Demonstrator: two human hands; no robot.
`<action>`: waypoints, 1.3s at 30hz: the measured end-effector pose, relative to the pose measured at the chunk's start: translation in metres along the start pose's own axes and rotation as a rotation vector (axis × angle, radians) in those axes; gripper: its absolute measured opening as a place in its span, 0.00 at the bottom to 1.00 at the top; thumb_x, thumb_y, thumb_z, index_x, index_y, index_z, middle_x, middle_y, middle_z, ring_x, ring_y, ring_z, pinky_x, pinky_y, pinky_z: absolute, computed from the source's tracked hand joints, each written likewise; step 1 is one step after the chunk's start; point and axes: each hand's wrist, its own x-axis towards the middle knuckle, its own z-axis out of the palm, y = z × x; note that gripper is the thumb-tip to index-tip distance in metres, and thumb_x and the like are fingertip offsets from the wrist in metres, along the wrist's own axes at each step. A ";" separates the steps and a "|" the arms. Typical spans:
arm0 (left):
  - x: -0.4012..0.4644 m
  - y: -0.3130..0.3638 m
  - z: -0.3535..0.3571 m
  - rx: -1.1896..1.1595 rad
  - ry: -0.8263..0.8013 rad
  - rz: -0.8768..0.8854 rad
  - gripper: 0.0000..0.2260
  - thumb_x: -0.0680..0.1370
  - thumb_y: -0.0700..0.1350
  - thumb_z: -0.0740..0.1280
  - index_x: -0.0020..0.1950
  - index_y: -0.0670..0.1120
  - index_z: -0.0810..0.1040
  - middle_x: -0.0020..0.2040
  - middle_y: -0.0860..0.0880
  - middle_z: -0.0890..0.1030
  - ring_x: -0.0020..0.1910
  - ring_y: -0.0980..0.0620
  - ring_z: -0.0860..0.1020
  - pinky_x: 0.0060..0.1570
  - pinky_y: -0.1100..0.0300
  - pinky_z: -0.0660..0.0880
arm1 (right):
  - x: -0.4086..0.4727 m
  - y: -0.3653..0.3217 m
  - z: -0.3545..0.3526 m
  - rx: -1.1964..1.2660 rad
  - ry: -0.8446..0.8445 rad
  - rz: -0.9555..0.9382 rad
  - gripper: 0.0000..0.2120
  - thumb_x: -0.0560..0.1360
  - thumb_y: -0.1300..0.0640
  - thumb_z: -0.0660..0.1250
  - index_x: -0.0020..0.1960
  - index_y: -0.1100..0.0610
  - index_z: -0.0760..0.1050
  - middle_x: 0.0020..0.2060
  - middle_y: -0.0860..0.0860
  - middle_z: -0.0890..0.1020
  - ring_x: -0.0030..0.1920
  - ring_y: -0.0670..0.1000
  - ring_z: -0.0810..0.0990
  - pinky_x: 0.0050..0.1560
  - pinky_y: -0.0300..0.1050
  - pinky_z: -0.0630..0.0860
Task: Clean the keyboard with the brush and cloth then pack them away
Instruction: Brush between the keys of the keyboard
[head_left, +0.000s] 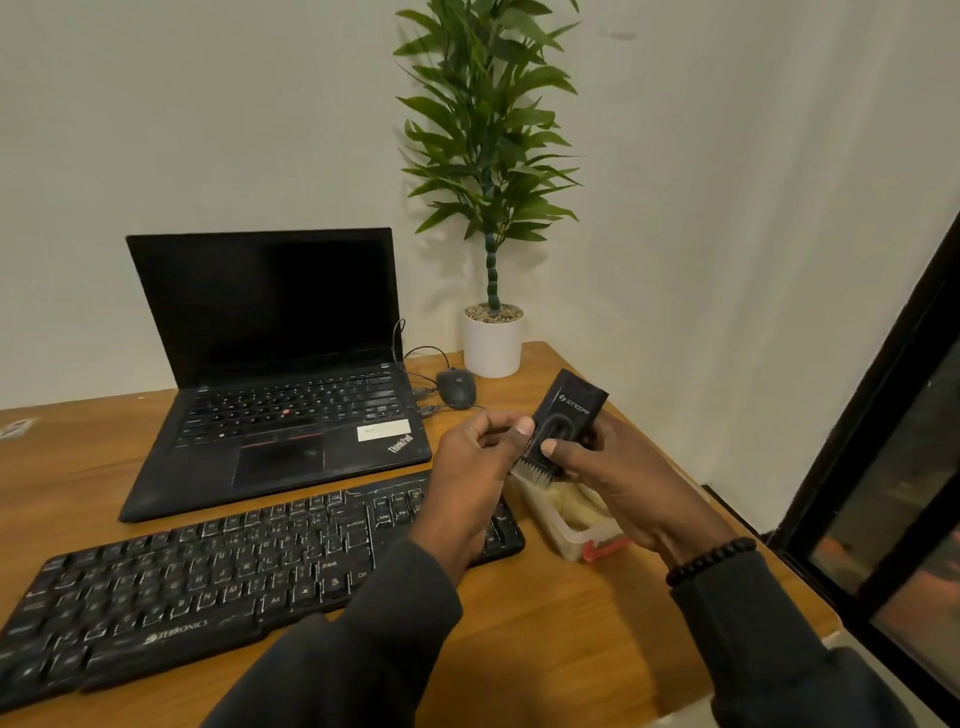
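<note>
Brush (563, 423): black, with pale bristles at its near end, held in the air above the right end of the keyboard and the box, tilted so the bristles point down toward the person
Left hand (475, 457): fingers curled, thumb pressed on the left edge of the brush near the bristles
Right hand (602, 462): wrapped round the right side of the brush, thumb lying across its front (a bead bracelet sits on that wrist)
Keyboard (249, 566): black, flat on the wooden desk (545, 639), near the front edge, just in front of the laptop
Box (571, 519): clear plastic with a red clip, just right of the keyboard, something pale yellow inside; whether that is the cloth I cannot tell
Laptop (275, 374): open, screen dark, behind the keyboard
Mouse (457, 387): black, right of the laptop
Plant (491, 208): in a white pot at the back corner of the desk
</note>
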 end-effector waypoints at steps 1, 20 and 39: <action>0.000 0.000 -0.003 0.024 -0.010 0.017 0.06 0.78 0.45 0.70 0.53 0.45 0.83 0.52 0.45 0.84 0.55 0.45 0.81 0.57 0.48 0.79 | -0.001 0.000 -0.001 0.005 -0.014 -0.007 0.17 0.73 0.57 0.72 0.61 0.54 0.75 0.52 0.52 0.84 0.52 0.50 0.83 0.49 0.43 0.80; 0.006 0.001 -0.130 1.571 -0.590 -0.067 0.63 0.63 0.68 0.76 0.81 0.48 0.36 0.81 0.45 0.39 0.79 0.41 0.39 0.76 0.41 0.41 | 0.012 0.001 0.053 0.757 0.118 0.037 0.13 0.69 0.61 0.69 0.52 0.64 0.75 0.46 0.59 0.84 0.46 0.53 0.82 0.35 0.36 0.80; 0.001 0.013 -0.172 1.644 -0.667 -0.209 0.68 0.55 0.76 0.71 0.81 0.49 0.38 0.82 0.49 0.40 0.80 0.43 0.42 0.77 0.42 0.46 | 0.033 0.027 0.069 -0.247 0.155 -0.064 0.08 0.73 0.55 0.73 0.50 0.49 0.77 0.42 0.45 0.84 0.42 0.41 0.82 0.36 0.31 0.75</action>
